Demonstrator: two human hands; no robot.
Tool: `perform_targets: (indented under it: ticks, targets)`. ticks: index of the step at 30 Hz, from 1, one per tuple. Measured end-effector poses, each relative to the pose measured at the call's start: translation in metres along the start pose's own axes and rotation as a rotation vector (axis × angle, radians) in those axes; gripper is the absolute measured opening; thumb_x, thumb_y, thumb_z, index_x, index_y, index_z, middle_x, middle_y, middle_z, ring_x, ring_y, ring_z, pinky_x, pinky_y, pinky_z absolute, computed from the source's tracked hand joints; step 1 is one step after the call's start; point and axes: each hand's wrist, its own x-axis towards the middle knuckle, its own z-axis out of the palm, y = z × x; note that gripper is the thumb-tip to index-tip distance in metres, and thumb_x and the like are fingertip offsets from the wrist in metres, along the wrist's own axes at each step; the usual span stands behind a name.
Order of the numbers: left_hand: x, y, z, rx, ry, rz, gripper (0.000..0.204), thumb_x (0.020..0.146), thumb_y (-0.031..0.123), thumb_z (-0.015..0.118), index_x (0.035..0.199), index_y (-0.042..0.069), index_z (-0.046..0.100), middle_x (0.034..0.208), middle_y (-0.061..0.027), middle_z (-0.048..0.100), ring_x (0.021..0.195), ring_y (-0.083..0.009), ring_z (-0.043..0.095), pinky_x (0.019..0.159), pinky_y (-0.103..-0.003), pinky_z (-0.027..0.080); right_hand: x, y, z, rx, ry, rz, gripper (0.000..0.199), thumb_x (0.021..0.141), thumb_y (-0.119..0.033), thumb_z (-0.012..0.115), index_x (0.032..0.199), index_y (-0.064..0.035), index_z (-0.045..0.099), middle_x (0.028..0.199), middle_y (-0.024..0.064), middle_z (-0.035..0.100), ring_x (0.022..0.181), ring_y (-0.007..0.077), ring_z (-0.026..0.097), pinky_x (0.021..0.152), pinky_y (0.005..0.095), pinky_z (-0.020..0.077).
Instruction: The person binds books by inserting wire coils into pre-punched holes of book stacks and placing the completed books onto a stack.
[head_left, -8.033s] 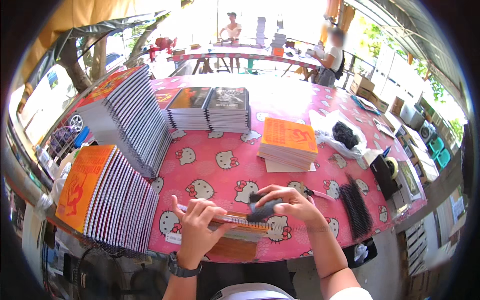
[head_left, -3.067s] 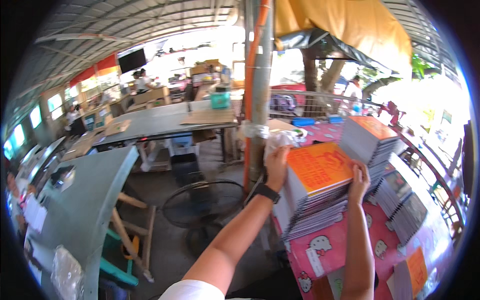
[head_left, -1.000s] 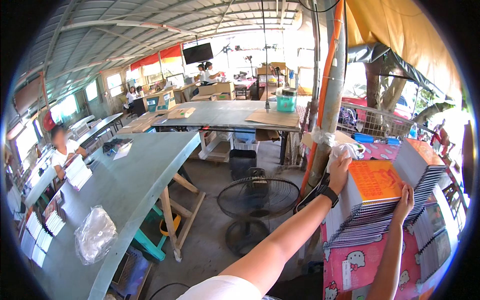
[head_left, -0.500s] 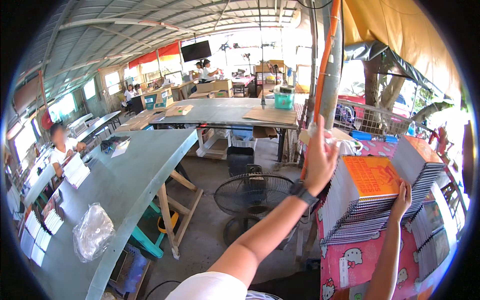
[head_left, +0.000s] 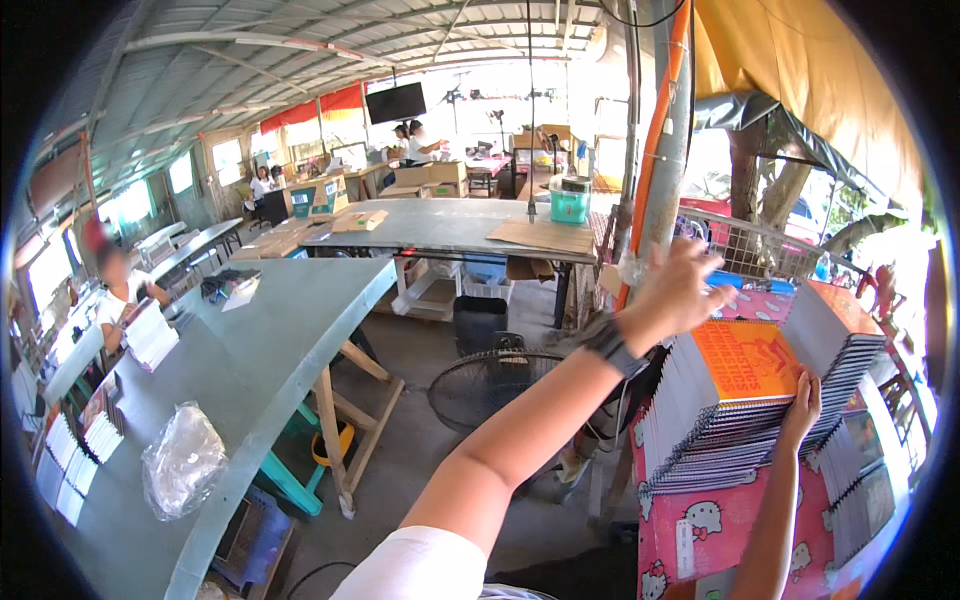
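Observation:
My left hand (head_left: 677, 292) is raised above the far left corner of the stack of orange-covered spiral notebooks (head_left: 748, 362), its fingers spread and holding nothing. My right hand (head_left: 803, 408) grips the near right edge of that stack, with the thumb near the top cover. The notebooks lie with their wire bindings along the near side. A second stack of spiral notebooks (head_left: 838, 325) stands close on the right. Both rest on a table with a pink, cartoon-printed cover (head_left: 730, 525).
More spiral books (head_left: 865, 500) lie at the right edge. A metal post (head_left: 665, 150) with an orange hose rises beyond my left hand. A black floor fan (head_left: 490, 390) stands mid-floor. On the grey table (head_left: 290, 330) lies a clear plastic bag (head_left: 186, 462); a person (head_left: 125, 300) holds booklets behind it.
My left hand has swung right and slightly down from beside the post toward the notebooks, its fingers turning from upward to rightward. My right hand stays on the stack.

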Motion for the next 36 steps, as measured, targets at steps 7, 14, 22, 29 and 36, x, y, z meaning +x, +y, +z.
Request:
perform_targets:
  ticks: [7,14,22,29,36]
  targets:
    - [0.043,-0.016,0.085,0.085,-0.624,-0.295,0.062,0.089,0.052,0.043,0.125,0.003,0.049,0.12,-0.0172,0.056,0.115,-0.0325,0.05,0.098,-0.045,0.036,-0.005,-0.011,0.009,0.019,-0.007,0.033,0.022,0.093,-0.014,0.047,0.096,0.003,0.06,0.092,0.0076,0.062,0.088,0.0134,0.055,0.084,0.0264,0.0406]
    - [0.029,-0.039,0.111,0.073,-0.555,-0.064,0.044,0.096,0.033,0.029,0.109,0.006,0.061,0.114,-0.018,0.059,0.103,-0.0348,0.057,0.089,-0.043,0.043,-0.006,-0.008,0.003,-0.013,-0.014,-0.019,0.023,0.094,-0.015,0.046,0.095,0.003,0.06,0.093,0.0059,0.06,0.088,0.0133,0.054,0.084,0.0263,0.0401]
    - [0.024,-0.035,0.103,-0.033,-0.494,-0.221,0.048,0.094,0.036,0.034,0.102,-0.001,0.062,0.111,-0.022,0.059,0.104,-0.0357,0.056,0.089,-0.042,0.043,-0.006,-0.006,0.003,-0.018,-0.009,0.002,0.023,0.094,-0.016,0.046,0.097,0.0019,0.061,0.095,0.0059,0.061,0.09,0.0135,0.054,0.084,0.0268,0.0411]
    - [0.027,-0.044,0.114,0.111,-0.506,-0.051,0.038,0.094,0.029,0.034,0.105,0.005,0.063,0.108,-0.0197,0.061,0.101,-0.0357,0.058,0.086,-0.044,0.045,-0.003,-0.003,0.001,-0.033,-0.017,0.011,0.025,0.093,-0.018,0.049,0.101,0.0021,0.061,0.099,0.0067,0.061,0.092,0.0142,0.055,0.086,0.0269,0.0403]
    - [0.028,-0.052,0.132,0.113,-0.42,-0.003,0.032,0.093,0.025,0.036,0.103,0.011,0.063,0.101,-0.0172,0.063,0.094,-0.0345,0.061,0.079,-0.044,0.048,-0.003,0.001,-0.001,-0.024,-0.021,0.005,0.024,0.094,-0.018,0.048,0.098,0.0026,0.061,0.095,0.006,0.06,0.09,0.0134,0.053,0.086,0.0263,0.0393]
